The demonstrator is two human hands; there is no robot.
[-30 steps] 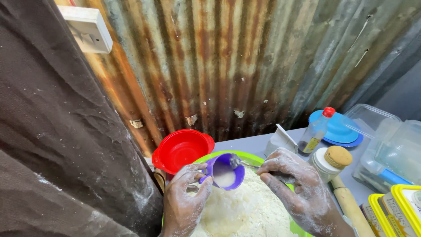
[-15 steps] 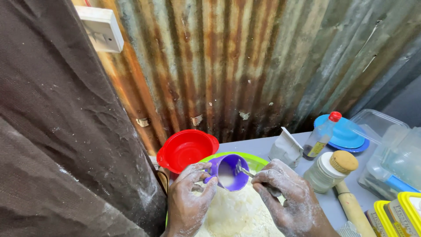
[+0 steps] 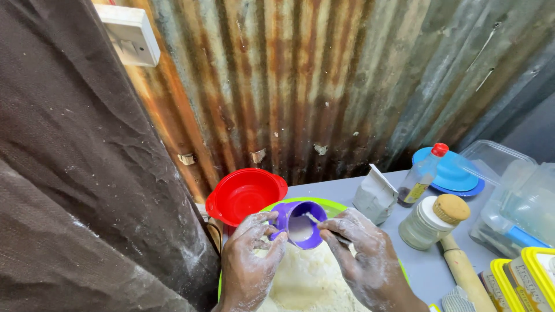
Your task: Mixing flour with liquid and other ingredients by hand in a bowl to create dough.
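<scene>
Flour coats both hands, and the bottom edge cuts off wrists and most of the green bowl (image 3: 334,206), so only a thin lime rim peeks out around a lumpy pale mound of dough (image 3: 309,277). Left hand (image 3: 250,261) has its fingers curled around the handle of a small purple cup (image 3: 302,224), tilted just above the dough; inside sits a milky white liquid. Right hand (image 3: 361,257) pinches a metal spoon (image 3: 317,222), fingers pressed tight on the handle, and most of that handle is buried under the knuckles; only the bowl end shows, dipping into the cup. Behind, a glossy red plastic bowl (image 3: 245,195) with small ear handles sits empty at the desk (image 3: 341,188) edge, partly hidden by the cup. To the right, a crumpled grey paper packet (image 3: 374,198), a slim clear bottle (image 3: 423,173) with a red cap in front of a blue lid (image 3: 457,176), a cloudy jar (image 3: 429,222) topped with a round cork-coloured lid, and a wooden rolling pin (image 3: 462,271) running out of frame. Clear boxes (image 3: 509,196) and yellow-rimmed tubs (image 3: 520,277) get clipped by the right edge. Rusty corrugated sheet (image 3: 324,86) backs everything; dusty brown cloth (image 3: 81,190) swallows the left side
</scene>
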